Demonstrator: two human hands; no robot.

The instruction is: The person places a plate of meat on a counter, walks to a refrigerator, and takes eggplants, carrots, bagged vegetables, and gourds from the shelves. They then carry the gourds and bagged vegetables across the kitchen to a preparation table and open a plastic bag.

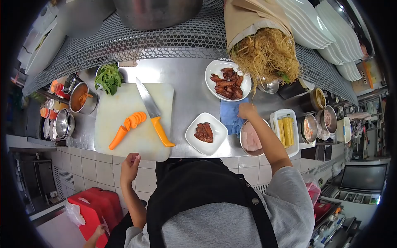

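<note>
My right hand (247, 110) is closed on the upper right edge of a blue cloth (230, 115) on the steel counter. My left hand (131, 162) hangs in front of the counter edge, fingers curled; whether it holds anything does not show. Behind it, a white cutting board (111, 103) carries a partly sliced carrot (120, 136) and a knife with an orange handle (162, 132). Dark glazed meat (204, 132) lies in a small square dish (219, 139), and more sits on a white plate (210, 86). Pale meat (249, 137) fills a bowl beside my right forearm.
Green leaves (109, 78) and a steel pot (91, 104) stand at the left. A tray (294, 151) of yellow sticks and several bowls are at the right. Roots in brown paper (269, 47) overhang the counter from a mesh shelf (165, 39). Another person's hand (100, 230) shows lower left.
</note>
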